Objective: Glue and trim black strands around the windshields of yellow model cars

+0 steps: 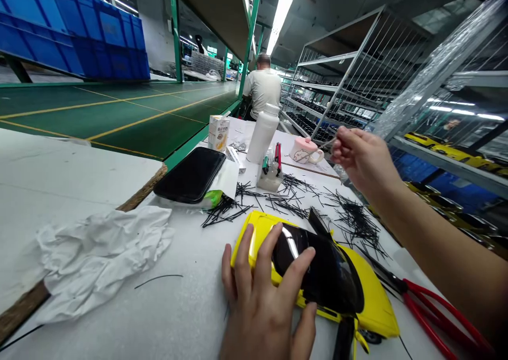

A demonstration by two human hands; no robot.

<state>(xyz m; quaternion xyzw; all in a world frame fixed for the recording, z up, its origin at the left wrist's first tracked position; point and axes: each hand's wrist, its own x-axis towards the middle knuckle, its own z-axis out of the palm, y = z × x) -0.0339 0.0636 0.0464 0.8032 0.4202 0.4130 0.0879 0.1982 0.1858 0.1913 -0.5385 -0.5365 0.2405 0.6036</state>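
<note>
My left hand [257,302] lay flat on top of the yellow toy car [373,302], with the fingers spread over its yellow body and its dark glossy window part [329,275]. It pressed down on the car and was not closed around it. The car sat on the white table [178,307], close to me and a little to the right.

My right hand [357,156] was lifted up above the table, well apart from the car. Its fingers were pinched together on a thin black stick [327,144] that poked out to the left.

Lots more little black sticks [286,201] lay scattered on the table just behind the car. Red-handled scissors [432,309] lay beside the car on the right. A crumpled white cloth [99,254] sat on the left. A black phone [190,174] rested further back, and near it stood a small carton [218,132], a white bottle [263,133] and a pink cup [305,150]. A small holder with tools [271,172] stood just in front of the bottle.

Far back, a person in a light shirt [262,90] sat facing away from me. Wire shelves [349,74] stood on the right.
</note>
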